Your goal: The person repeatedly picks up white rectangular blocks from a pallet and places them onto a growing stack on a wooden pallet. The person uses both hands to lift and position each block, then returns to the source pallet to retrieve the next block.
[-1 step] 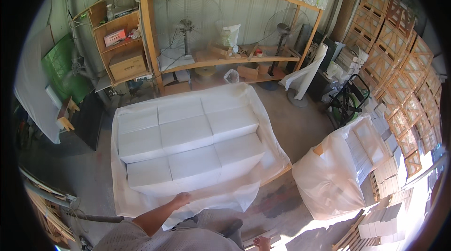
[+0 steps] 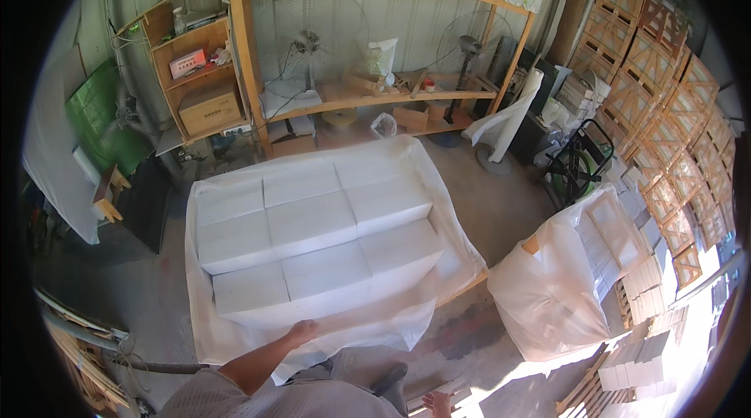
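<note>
White blocks or boxes (image 2: 311, 232) stand in rows, the near rows stepped lower, inside a translucent white plastic sheet (image 2: 391, 328) whose edges drape around them. At the near side, my left hand (image 2: 302, 331) is closed on the sheet's edge, its fingers curled and partly hidden. My right hand (image 2: 438, 402) is low at the bottom edge of the picture, fingers apart and holding nothing. Beside it lies a pale flat piece on the floor that I cannot make out. My shoe (image 2: 391, 379) shows between the two hands.
A second plastic-wrapped stack (image 2: 547, 293) stands to the right, near white blocks on a pallet (image 2: 637, 367). Wooden crates (image 2: 649, 97) rise at far right. A black hand truck (image 2: 579, 163) stands before them. Behind are a wooden shelf frame (image 2: 375, 105) and standing fans (image 2: 309, 42).
The whole view has shifted very slightly. Both hands keep nearly the same pose, and the blocks and sheet look unchanged.
</note>
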Demonstrator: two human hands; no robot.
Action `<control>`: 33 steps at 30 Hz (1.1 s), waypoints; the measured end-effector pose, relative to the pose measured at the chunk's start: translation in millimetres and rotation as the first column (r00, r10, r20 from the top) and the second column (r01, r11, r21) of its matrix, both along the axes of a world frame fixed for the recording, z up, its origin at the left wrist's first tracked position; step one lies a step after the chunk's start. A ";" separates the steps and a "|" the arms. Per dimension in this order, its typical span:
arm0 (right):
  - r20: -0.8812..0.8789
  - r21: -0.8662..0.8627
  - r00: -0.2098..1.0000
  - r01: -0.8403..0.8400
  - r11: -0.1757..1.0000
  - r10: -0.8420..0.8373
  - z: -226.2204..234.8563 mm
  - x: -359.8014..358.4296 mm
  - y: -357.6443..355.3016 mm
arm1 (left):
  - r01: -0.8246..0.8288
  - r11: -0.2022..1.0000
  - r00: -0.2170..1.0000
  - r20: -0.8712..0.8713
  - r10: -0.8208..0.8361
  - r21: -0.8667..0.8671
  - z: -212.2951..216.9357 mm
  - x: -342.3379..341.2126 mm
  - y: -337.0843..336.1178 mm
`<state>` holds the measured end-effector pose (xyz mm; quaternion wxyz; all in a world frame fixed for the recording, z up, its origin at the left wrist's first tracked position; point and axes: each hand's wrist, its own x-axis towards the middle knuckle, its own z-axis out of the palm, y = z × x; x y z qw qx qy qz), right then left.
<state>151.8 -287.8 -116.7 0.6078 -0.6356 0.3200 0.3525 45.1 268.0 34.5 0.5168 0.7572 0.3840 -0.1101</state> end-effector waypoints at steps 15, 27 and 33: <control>-0.090 -0.112 0.986 0.133 0.985 -0.144 95.3 -268.3 114.0 | 0.298 0.860 0.877 -0.475 -0.075 0.414 -13.1 -132.1 157.9; 0.168 0.047 0.932 0.318 0.947 -0.321 98.3 -367.0 112.6 | 0.483 0.805 0.814 -0.514 -0.269 0.345 -39.3 -155.9 166.9; 0.153 0.182 0.870 0.442 0.878 -0.469 63.9 -486.0 133.4 | 0.568 0.757 0.773 -0.523 -0.358 0.322 -49.2 -155.0 181.3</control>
